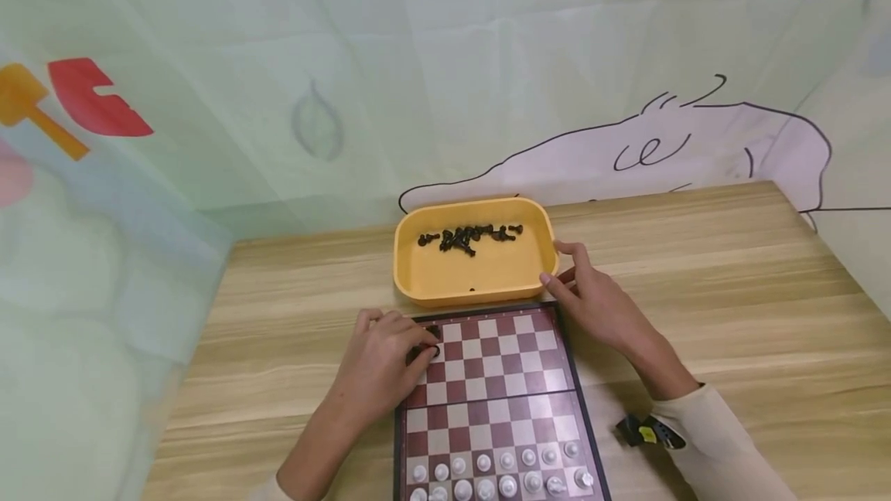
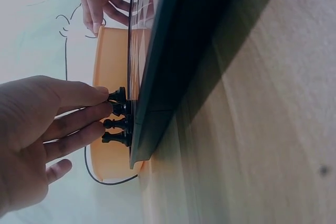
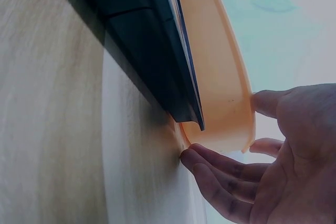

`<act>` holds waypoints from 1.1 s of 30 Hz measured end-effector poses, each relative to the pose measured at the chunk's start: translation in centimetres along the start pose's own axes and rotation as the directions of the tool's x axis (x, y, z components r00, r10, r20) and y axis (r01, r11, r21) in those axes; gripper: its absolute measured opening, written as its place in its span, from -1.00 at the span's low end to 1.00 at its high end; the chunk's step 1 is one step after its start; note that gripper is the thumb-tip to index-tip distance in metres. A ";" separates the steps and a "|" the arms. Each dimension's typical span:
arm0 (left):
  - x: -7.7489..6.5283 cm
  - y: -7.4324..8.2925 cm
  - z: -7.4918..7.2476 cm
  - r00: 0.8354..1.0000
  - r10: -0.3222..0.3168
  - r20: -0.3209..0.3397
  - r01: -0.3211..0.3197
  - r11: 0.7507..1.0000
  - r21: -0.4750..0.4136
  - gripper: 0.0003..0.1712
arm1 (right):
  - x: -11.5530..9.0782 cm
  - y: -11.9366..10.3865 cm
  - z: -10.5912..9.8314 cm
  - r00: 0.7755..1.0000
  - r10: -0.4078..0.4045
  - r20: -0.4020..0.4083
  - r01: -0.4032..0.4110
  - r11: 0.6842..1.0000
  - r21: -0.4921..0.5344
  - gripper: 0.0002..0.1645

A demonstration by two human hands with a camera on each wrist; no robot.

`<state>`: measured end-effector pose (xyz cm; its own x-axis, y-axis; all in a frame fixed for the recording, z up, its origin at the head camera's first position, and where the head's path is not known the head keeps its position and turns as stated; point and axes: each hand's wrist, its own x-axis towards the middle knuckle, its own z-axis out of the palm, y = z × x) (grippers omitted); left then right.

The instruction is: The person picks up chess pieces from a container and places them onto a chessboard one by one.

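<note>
At the far left corner of the chessboard (image 1: 487, 412), my left hand (image 1: 376, 362) pinches a black chess piece (image 2: 118, 95) between thumb and fingertips. Several other black pieces (image 2: 118, 137) stand in a row along that edge in the left wrist view, close to the fingers. The exact kind of the pinched piece is partly hidden by the hand. My right hand (image 1: 602, 300) holds the near right corner of a yellow plastic tray (image 1: 480, 301), thumb at its rim and fingers around its side. Black chess pieces (image 1: 462, 238) lie jumbled inside the tray.
White chess pieces (image 1: 485, 489) stand in two rows on the board's near side. A wooden table (image 1: 703, 284) carries everything. Behind it hangs a pale printed cloth (image 1: 445, 83). A dark strap with a yellow mark (image 1: 647, 433) is by the right sleeve.
</note>
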<state>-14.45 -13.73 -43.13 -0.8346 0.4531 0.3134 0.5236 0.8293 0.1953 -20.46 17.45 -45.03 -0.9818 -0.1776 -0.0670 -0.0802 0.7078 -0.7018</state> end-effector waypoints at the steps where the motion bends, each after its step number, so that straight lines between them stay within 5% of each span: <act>1: 0.0 0.0 0.0 1.000 -0.001 0.004 0.001 1.000 0.002 -0.89 | 0.0 0.0 0.0 1.000 0.000 0.000 0.000 1.000 0.000 -0.20; 33: 0.0 -0.2 0.6 1.000 0.002 0.020 -0.002 1.000 0.016 -0.89 | 0.0 0.1 0.0 1.000 -0.003 -0.008 0.003 1.000 -0.002 -0.18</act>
<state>-14.66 -13.73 -43.77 -0.8371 0.4609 0.2949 0.5223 0.8336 0.1797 -20.50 17.50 -45.10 -0.9828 -0.1746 -0.0595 -0.0835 0.7089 -0.7003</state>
